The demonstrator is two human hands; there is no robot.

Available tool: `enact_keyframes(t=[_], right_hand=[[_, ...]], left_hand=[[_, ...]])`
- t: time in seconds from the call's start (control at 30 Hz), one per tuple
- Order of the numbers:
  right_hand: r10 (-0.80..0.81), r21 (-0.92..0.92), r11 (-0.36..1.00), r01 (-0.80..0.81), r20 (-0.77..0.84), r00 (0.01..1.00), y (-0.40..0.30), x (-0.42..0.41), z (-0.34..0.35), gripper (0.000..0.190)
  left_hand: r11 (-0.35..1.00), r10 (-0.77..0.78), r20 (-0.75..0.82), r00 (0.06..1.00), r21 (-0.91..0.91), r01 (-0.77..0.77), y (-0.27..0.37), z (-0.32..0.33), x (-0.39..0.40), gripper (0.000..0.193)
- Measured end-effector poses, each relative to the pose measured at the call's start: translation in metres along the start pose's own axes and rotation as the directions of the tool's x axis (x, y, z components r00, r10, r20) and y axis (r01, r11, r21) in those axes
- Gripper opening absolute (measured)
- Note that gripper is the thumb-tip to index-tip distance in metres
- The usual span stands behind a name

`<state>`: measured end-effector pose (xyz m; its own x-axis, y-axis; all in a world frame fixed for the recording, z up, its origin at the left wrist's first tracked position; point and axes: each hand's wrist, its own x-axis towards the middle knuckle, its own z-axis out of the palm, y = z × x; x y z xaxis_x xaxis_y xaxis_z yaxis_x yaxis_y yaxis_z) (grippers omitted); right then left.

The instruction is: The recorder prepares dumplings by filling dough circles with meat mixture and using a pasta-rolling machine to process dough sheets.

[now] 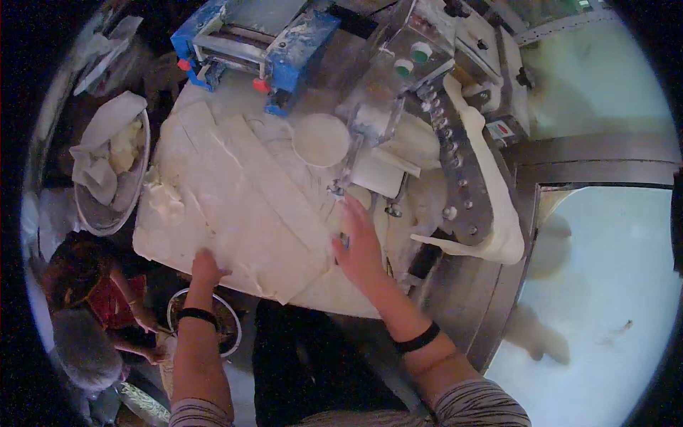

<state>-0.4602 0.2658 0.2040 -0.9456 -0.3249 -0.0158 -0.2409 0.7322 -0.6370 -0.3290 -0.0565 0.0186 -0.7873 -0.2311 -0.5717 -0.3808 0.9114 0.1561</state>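
Long flat sheets of pale dough (272,181) lie over a floured worktable. My left hand (207,267) rests at the table's near edge by the dough, fingers partly hidden; whether it grips the sheet cannot be told. Over the right part of the table is my right hand (358,240), fingers extended, beside a small metal fitting (336,188) of a machine. What lies under its palm is hidden. A round, pale disc-like thing (321,140) sits beyond the sheets. Torn dough scraps (164,198) lie at the left edge.
A blue-sided roller machine (256,48) stands at the far side. To the right, a machine with a studded dark arm (453,155) carries a long dough strip (499,197). A bowl with dough and cloth (111,160) is at left. Two people (85,341) work below left near a round basin (230,325).
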Motion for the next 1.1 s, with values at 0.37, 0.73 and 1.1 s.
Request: enact_keyframes(t=[0.37,0.73,1.1], right_hand=[[-0.057,0.076,0.994,0.074,-0.205,0.977,0.071,0.111,0.078,0.051],[0.248,0.560,0.829,-0.015,-0.342,0.907,0.130,0.202,0.151,0.037],[0.625,0.991,-0.051,-0.121,0.126,0.770,0.087,0.206,0.146,0.047]], left_hand=[[0.955,0.075,-0.050,0.996,-0.283,-0.086,0.074,-0.077,0.028,0.022],[0.442,0.083,-0.653,0.753,-0.653,-0.615,0.281,-0.101,0.181,0.033],[0.588,0.115,-0.596,0.795,-0.604,-0.538,0.266,-0.067,0.214,0.036]])
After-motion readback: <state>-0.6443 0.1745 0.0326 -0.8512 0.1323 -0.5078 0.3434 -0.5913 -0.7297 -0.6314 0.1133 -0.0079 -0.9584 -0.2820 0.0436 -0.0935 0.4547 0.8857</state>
